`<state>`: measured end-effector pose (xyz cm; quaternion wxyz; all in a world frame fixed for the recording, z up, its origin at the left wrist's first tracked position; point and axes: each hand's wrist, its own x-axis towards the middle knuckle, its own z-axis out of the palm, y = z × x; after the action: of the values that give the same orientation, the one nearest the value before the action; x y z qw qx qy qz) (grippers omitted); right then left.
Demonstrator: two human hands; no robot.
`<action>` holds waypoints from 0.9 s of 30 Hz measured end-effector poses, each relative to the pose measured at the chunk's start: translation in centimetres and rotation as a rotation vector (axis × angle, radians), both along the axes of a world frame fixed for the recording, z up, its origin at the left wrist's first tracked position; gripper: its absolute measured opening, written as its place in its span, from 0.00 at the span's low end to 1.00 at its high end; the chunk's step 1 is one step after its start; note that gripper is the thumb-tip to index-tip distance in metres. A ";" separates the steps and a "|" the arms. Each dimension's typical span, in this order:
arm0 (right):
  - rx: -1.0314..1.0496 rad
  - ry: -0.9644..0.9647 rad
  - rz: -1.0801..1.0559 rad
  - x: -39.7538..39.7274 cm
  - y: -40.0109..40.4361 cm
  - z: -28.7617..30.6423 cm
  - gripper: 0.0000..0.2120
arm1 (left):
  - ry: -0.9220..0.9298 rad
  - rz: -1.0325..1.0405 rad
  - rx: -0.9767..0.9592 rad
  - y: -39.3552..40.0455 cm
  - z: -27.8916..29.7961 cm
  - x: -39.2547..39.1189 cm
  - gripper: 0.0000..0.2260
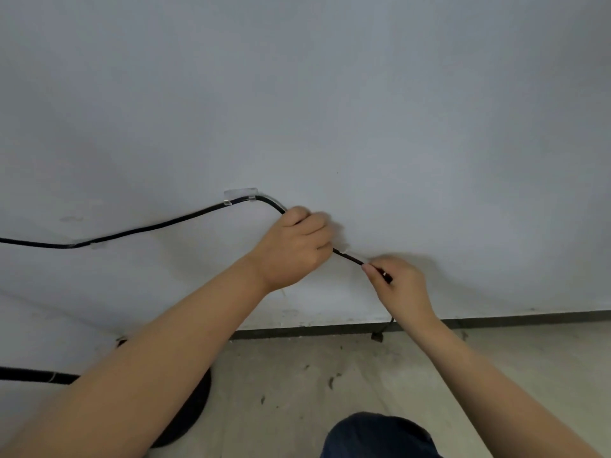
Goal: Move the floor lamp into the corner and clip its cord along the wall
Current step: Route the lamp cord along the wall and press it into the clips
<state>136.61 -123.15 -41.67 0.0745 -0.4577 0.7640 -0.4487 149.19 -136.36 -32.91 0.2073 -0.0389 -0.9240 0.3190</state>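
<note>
A black lamp cord (148, 228) runs along the pale wall from the left edge, through a small clear clip (96, 245) and a larger clear clip (240, 195), then bends down to the right. My left hand (294, 246) is closed around the cord just past that bend. My right hand (398, 285) pinches the cord lower right. Between my hands a small clear clip (344, 251) sits against the cord on the wall. The cord's end hangs to the baseboard (378, 335). The lamp's round black base (195, 408) lies on the floor, mostly hidden by my left forearm.
A thick black pole or cable (33, 375) crosses the lower left. A dark baseboard strip (529, 317) meets the scuffed concrete floor (330, 375). My knee in dark trousers (377, 438) shows at the bottom.
</note>
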 end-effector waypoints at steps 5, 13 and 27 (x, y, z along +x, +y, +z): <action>0.000 0.065 -0.065 -0.8 0.1 0.0 0.06 | 0.064 -0.015 0.015 -0.1 -0.7 -0.3 0.19; 0.010 0.063 -0.067 -0.9 0.6 -1.3 0.05 | 0.302 -0.022 -0.063 -0.5 -2.2 -0.9 0.10; -0.026 -0.118 -0.164 1.6 -0.4 -4.3 0.06 | 0.135 0.214 -0.145 -5.7 -5.9 9.6 0.35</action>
<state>138.18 -123.57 -45.94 0.0764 -0.3673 0.7874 -0.4891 158.77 -142.06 -38.80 0.2302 0.0667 -0.8815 0.4069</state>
